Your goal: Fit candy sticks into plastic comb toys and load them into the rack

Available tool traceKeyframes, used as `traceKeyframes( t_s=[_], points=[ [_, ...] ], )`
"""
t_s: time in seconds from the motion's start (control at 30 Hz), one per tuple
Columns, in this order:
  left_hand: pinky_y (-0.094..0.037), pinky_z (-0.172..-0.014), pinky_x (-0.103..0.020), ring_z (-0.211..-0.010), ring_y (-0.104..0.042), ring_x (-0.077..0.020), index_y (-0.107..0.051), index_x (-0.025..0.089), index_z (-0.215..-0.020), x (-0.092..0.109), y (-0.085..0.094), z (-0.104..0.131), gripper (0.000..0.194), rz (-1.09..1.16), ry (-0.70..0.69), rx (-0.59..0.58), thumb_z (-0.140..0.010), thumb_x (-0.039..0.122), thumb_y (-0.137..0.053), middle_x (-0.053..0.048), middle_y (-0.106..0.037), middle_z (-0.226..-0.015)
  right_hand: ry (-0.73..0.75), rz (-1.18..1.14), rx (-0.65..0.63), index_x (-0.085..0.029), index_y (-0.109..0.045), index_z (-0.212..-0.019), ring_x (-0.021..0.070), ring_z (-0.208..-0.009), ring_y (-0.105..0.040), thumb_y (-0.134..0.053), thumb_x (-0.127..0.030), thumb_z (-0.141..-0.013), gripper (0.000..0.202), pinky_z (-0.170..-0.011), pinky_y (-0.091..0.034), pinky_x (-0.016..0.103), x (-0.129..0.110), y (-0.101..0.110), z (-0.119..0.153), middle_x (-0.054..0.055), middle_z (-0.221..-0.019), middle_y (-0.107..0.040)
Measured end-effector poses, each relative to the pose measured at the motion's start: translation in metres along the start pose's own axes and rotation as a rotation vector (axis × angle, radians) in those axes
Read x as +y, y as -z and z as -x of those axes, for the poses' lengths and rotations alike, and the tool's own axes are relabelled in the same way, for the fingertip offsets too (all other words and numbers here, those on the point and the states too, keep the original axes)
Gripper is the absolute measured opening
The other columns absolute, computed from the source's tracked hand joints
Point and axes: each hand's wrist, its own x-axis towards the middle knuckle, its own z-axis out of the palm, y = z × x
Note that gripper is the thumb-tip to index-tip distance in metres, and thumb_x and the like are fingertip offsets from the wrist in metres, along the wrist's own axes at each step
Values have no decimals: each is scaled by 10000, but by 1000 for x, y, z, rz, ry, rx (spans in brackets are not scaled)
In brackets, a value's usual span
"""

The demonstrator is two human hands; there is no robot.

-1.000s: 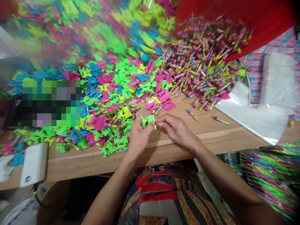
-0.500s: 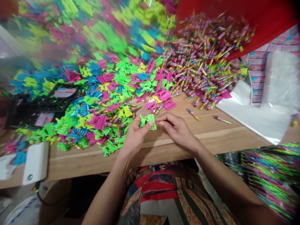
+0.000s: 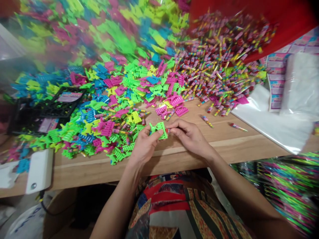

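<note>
The left hand (image 3: 146,143) pinches a green toy (image 3: 161,127). It lies between the hands, beside the tube (image 3: 168,130) the right hand (image 3: 189,136) pinches.

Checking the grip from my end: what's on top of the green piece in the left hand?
The thumb of the left hand lies over part of the green piece; the surface beneath that thumb is covered from view.
</note>
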Motion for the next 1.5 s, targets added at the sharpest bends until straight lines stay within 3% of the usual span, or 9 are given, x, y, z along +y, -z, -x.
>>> traceKeyframes(
  t_s=[0.5, 0.7, 0.87, 1.07, 1.27, 1.43, 1.5],
  points=[
    [-530, -640, -222, -668, -672, -104, -709, 145, -901, 0, -1, 1, 406, 64, 88, -20, -586, 207, -958, 8, -747, -804, -38, -104, -24, -192, -721, -973, 162, -809, -648, -631, -383, -989, 212, -758, -515, 290, 4, 5, -1, 20, -857, -704],
    [-556, -691, -252, -689, -707, -130, -706, 152, -860, -7, 5, -1, 353, 125, 174, -54, -614, 229, -947, -4, -755, -793, -26, -135, -80, -189, -709, -973, 156, -782, -664, -614, -374, -1003, 210, -736, -531, 285, 3, 3, -3, 13, -822, -701],
    [-534, -675, -261, -711, -717, -157, -671, 152, -883, -5, 2, 0, 390, 33, 119, -22, -611, 252, -933, -19, -755, -817, 49, -92, -21, -200, -704, -1017, 151, -785, -673, -601, -325, -1015, 163, -743, -530, 279, 7, -2, -1, 8, -833, -711],
    [-536, -699, -280, -785, -740, -196, -651, 156, -901, -10, -4, -1, 360, -93, -54, 34, -665, 286, -890, -23, -753, -812, 88, 43, -37, -207, -699, -1007, 155, -794, -667, -558, -321, -1035, 184, -749, -516, 283, 11, 1, 0, 15, -865, -714],
    [-561, -685, -302, -724, -742, -205, -613, 159, -823, -8, -4, -2, 409, 10, 136, -31, -599, 295, -926, -25, -731, -755, 79, 51, -1, -212, -687, -1036, 163, -785, -678, -560, -359, -1034, 195, -733, -530, 291, 14, -1, 5, 22, -866, -730],
    [-573, -766, -337, -794, -749, -221, -612, 163, -869, -13, -5, -1, 388, -91, -1, 71, -643, 308, -891, -27, -744, -797, 160, 222, -7, -211, -671, -1061, 172, -836, -677, -512, -277, -1049, 173, -770, -519, 303, 18, -2, 7, 45, -908, -713],
    [-571, -766, -343, -782, -746, -222, -600, 166, -861, -15, -5, -1, 403, -104, 11, 83, -628, 311, -897, -18, -736, -779, 191, 261, -25, -209, -670, -1049, 176, -859, -675, -513, -258, -1046, 165, -786, -518, 305, 19, 0, 6, 50, -918, -708]
  ],
)
